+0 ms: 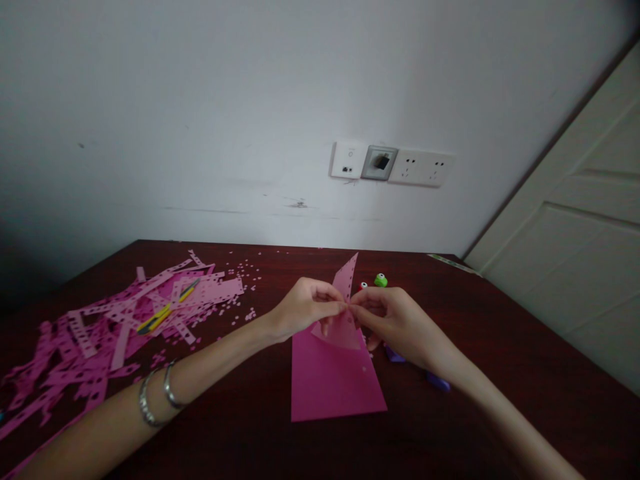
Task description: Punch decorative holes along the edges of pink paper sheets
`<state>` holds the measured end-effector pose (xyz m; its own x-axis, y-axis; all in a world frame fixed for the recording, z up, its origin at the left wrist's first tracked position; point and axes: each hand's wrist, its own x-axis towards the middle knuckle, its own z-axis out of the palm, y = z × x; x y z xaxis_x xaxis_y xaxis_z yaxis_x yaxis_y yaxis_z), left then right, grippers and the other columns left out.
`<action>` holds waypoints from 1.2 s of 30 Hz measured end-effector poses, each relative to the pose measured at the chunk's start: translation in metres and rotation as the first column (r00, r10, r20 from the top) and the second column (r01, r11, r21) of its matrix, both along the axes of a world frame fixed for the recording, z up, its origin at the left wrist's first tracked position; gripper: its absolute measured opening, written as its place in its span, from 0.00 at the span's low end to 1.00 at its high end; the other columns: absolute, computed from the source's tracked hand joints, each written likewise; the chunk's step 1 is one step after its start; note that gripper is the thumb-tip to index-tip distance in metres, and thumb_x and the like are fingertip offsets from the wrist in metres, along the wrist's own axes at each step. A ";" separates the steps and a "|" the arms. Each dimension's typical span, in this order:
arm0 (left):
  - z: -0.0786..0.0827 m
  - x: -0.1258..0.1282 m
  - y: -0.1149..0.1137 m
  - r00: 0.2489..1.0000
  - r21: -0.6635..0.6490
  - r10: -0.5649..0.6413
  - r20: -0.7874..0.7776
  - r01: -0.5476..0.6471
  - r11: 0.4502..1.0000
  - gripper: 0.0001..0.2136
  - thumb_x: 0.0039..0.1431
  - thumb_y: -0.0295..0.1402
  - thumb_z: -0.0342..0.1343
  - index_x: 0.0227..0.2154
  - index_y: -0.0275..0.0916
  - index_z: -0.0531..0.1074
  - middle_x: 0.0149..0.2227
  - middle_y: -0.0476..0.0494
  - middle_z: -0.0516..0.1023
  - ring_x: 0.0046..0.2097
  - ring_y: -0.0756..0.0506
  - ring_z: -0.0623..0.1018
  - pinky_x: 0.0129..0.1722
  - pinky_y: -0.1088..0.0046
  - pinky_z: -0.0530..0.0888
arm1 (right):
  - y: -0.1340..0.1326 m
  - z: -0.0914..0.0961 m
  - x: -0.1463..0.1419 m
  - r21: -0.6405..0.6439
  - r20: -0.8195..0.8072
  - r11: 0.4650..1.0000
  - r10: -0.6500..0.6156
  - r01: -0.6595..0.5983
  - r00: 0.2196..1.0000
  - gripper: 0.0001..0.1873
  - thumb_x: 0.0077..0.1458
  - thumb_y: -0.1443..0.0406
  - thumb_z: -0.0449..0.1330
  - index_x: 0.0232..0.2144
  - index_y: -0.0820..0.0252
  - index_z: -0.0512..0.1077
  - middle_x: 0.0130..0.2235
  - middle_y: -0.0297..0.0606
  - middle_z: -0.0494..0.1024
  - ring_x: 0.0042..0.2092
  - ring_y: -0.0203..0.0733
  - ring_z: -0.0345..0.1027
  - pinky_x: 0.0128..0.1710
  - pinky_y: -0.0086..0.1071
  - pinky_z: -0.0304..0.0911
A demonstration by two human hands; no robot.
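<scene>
Between my two hands a light pink sheet of paper [345, 275] is held up, with a row of punched holes along its edge. My left hand [306, 308] pinches it from the left. From the right, my right hand [393, 317] pinches the same edge, its fingertips meeting those of the left. Below them a darker pink sheet [333, 387] lies flat on the table. Just beyond my right hand stand a green craft punch [381, 280] and a red one [363, 286], the latter partly hidden. Purple objects [395, 355] show partly under my right hand and wrist.
A heap of pink punched paper strips [115, 313] covers the left of the dark red table [475, 333]. A yellow utility knife [167, 308] lies on it. Small paper bits [245, 267] are scattered nearby. A ruler-like strip [454, 265] lies at the back right, near the wall sockets [423, 168].
</scene>
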<state>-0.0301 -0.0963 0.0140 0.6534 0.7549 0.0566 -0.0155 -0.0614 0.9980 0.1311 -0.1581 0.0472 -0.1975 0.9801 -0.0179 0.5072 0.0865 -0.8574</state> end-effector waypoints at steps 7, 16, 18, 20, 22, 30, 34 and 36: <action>-0.003 -0.004 0.007 0.996 -0.034 -0.091 0.016 0.092 0.995 0.07 0.48 0.32 0.58 0.26 0.31 0.72 0.23 0.47 0.73 0.20 0.56 0.68 0.20 0.79 0.66 | -0.002 0.003 -0.001 0.005 0.000 1.000 0.026 -0.026 1.000 0.09 0.54 0.64 0.54 0.29 0.64 0.70 0.25 0.33 0.72 0.20 0.29 0.66 0.16 0.19 0.63; -0.006 -0.006 0.011 0.981 -0.122 -0.176 0.084 0.185 0.975 0.07 0.47 0.31 0.59 0.26 0.31 0.72 0.22 0.48 0.72 0.19 0.55 0.69 0.20 0.78 0.68 | -0.003 0.005 -0.002 0.016 -0.002 0.998 0.068 -0.068 0.998 0.08 0.55 0.65 0.53 0.28 0.64 0.70 0.24 0.33 0.71 0.20 0.29 0.67 0.16 0.19 0.63; -0.006 -0.007 0.012 0.973 -0.125 -0.212 0.094 0.223 0.967 0.07 0.47 0.31 0.59 0.27 0.31 0.72 0.21 0.48 0.72 0.19 0.54 0.69 0.20 0.78 0.68 | -0.004 0.005 -0.001 0.003 -0.007 0.997 0.080 -0.080 0.997 0.09 0.55 0.64 0.54 0.29 0.64 0.70 0.24 0.33 0.71 0.21 0.30 0.68 0.17 0.20 0.64; -0.005 -0.009 0.013 0.965 -0.123 -0.242 0.104 0.254 0.959 0.06 0.47 0.30 0.59 0.27 0.31 0.72 0.21 0.49 0.72 0.19 0.54 0.70 0.19 0.78 0.68 | -0.005 0.004 -0.001 -0.010 -0.012 0.996 0.090 -0.090 0.996 0.09 0.55 0.64 0.54 0.29 0.63 0.70 0.24 0.33 0.71 0.21 0.30 0.68 0.17 0.21 0.65; -0.004 -0.010 0.013 0.959 -0.130 -0.260 0.111 0.274 0.953 0.06 0.47 0.30 0.59 0.26 0.31 0.71 0.20 0.49 0.71 0.19 0.54 0.70 0.19 0.78 0.68 | -0.005 0.005 -0.001 -0.021 -0.030 0.995 0.096 -0.096 0.995 0.08 0.54 0.63 0.54 0.28 0.62 0.70 0.24 0.32 0.71 0.20 0.30 0.69 0.16 0.21 0.65; 0.014 -0.017 0.013 0.961 -0.068 -0.276 -0.025 0.274 0.959 0.08 0.46 0.33 0.60 0.27 0.33 0.72 0.20 0.51 0.70 0.21 0.54 0.70 0.24 0.76 0.71 | -0.007 0.011 0.003 -0.075 -0.082 0.992 0.097 -0.103 0.992 0.11 0.54 0.61 0.55 0.29 0.63 0.71 0.23 0.32 0.72 0.20 0.30 0.68 0.16 0.20 0.64; 0.029 -0.045 0.040 0.900 0.082 -0.222 -0.374 0.271 0.959 0.10 0.45 0.37 0.59 0.27 0.34 0.71 0.20 0.50 0.71 0.22 0.52 0.71 0.24 0.76 0.70 | -0.005 0.014 0.009 -0.081 -0.062 0.996 0.029 -0.034 0.998 0.11 0.53 0.60 0.55 0.29 0.64 0.71 0.24 0.33 0.72 0.19 0.30 0.66 0.16 0.22 0.65; 0.031 -0.068 0.063 0.788 0.182 -0.098 -0.607 0.258 0.949 0.08 0.46 0.35 0.56 0.27 0.35 0.72 0.22 0.48 0.72 0.25 0.50 0.73 0.24 0.76 0.69 | -0.004 0.015 0.011 -0.093 -0.090 0.995 0.013 -0.022 0.996 0.10 0.53 0.61 0.56 0.30 0.63 0.70 0.25 0.34 0.73 0.21 0.31 0.67 0.17 0.23 0.66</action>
